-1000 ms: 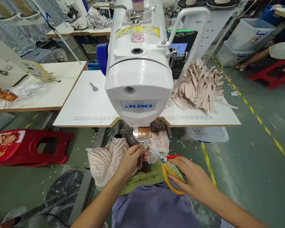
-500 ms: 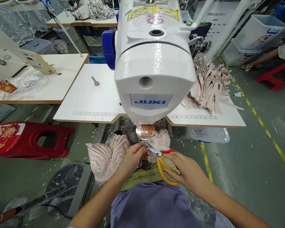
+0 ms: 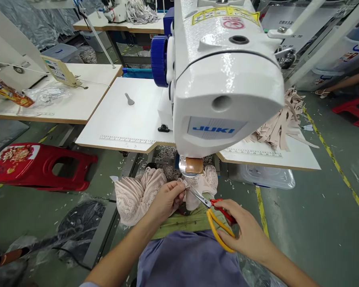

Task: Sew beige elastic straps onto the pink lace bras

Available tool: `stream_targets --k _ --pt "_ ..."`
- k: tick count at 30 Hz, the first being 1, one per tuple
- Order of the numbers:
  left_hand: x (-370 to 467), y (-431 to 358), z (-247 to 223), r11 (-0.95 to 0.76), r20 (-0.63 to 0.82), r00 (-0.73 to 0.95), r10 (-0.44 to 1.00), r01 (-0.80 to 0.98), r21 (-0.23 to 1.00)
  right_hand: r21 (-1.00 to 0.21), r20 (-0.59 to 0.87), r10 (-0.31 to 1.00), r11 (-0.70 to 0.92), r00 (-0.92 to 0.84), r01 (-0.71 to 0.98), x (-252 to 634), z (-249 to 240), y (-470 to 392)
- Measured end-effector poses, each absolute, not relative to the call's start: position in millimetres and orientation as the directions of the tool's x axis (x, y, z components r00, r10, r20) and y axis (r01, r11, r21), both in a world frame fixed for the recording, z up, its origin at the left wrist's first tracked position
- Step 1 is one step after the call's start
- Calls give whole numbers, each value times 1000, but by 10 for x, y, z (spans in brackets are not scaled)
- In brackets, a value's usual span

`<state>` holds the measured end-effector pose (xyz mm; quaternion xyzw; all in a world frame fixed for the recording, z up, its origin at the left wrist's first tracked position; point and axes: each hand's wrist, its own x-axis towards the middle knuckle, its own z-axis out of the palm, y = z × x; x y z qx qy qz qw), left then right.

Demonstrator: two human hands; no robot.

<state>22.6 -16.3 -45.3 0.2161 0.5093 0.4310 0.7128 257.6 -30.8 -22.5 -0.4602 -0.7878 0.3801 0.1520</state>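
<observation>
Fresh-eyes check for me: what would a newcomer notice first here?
The big white JUKI machine, looming at top centre. Below it, the scissors, with red and yellow handles, stand out in the right hand, blades towards the pale fabric bunched around the left hand. A bright red stool sits at far left.

"JUKI," reads the blue-lettered nameplate on the white sewing machine at two o'clock. At one o'clock, I spot its red circular sign beside a yellow label too fine to read.
</observation>
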Motion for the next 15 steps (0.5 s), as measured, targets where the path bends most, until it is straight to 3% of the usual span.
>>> stream_targets --k 15 --pt "212 -230 -570 398 -410 -13 912 -216 892 -767 -221 827 180 -517 616 2459 -380 -140"
